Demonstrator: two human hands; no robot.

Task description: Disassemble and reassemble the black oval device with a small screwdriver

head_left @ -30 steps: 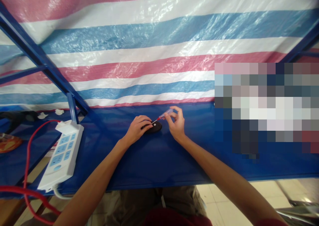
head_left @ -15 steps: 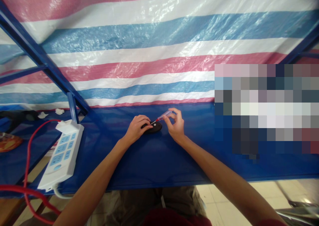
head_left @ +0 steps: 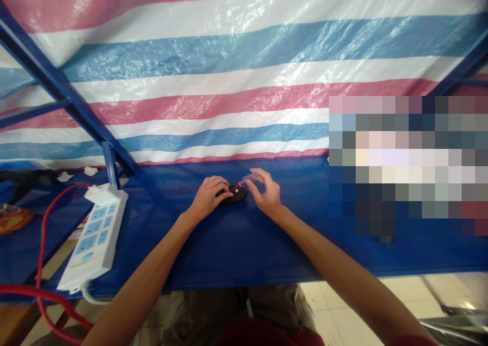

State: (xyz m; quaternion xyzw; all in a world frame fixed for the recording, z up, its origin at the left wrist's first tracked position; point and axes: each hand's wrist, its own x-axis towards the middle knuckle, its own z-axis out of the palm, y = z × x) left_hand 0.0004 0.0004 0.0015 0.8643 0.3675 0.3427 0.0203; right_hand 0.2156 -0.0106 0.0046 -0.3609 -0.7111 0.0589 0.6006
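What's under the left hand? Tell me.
A black oval object lies under the left hand, on blue sheeting. The hand hides its left end.

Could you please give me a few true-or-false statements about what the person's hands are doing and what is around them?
The left hand holds down a black oval object: true.

The right hand holds a pair of scissors: false; it holds a clear tube with a red tip.

A white power strip lies on the floor: false; it lies on the blue table.

A striped tarpaulin hangs behind the table: true.
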